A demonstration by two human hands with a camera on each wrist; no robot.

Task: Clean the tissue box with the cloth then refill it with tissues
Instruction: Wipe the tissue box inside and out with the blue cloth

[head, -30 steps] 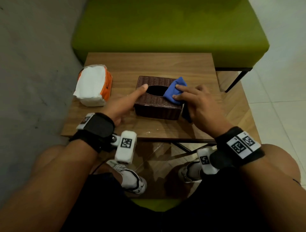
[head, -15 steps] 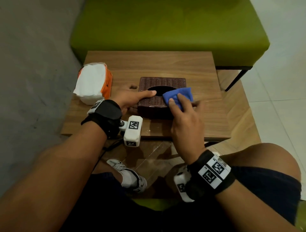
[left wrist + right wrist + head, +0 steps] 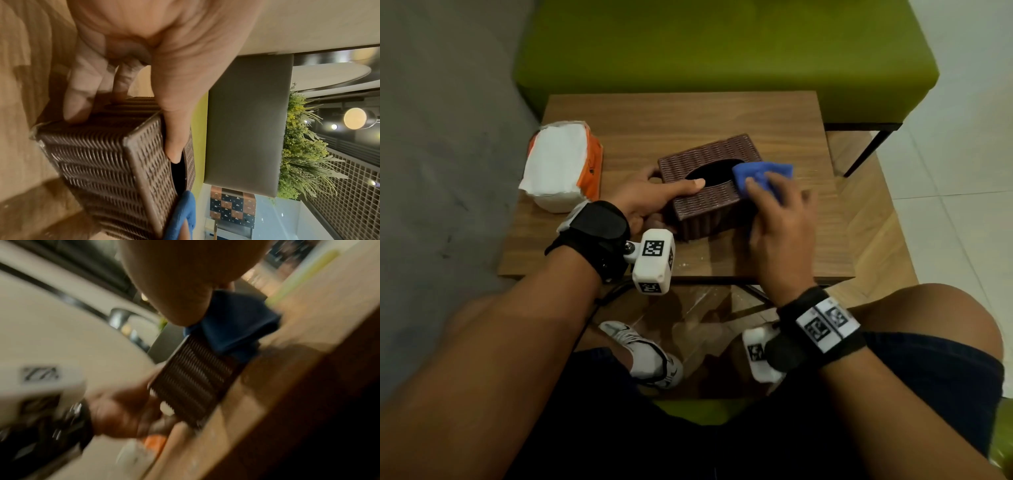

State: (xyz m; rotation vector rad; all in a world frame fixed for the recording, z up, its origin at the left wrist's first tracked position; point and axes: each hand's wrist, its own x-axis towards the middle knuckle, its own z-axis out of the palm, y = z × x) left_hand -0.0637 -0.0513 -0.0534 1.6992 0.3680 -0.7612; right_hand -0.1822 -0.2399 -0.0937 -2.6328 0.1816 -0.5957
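A brown woven tissue box (image 3: 705, 205) stands askew on the wooden table (image 3: 688, 116), its oval opening dark. My left hand (image 3: 654, 195) grips its near left end: the thumb (image 3: 174, 146) lies on top at the opening's edge and the fingers (image 3: 78, 104) press the side of the box (image 3: 107, 162). My right hand (image 3: 777, 212) holds a blue cloth (image 3: 763, 174) against the box's right end, partly over the top. The right wrist view is blurred but shows the cloth (image 3: 232, 326) on the box (image 3: 193, 379). A white tissue pack (image 3: 558, 164) in an orange wrapper lies at the table's left edge.
A green upholstered bench (image 3: 722, 51) stands just behind the table. A grey wall runs along the left and white tiled floor (image 3: 945, 171) lies to the right. My knees and a white shoe (image 3: 650, 356) sit below the table's near edge.
The box has turned so one corner points toward me. My left hand went from a finger on top to gripping its left end. The cloth slid to the right end.
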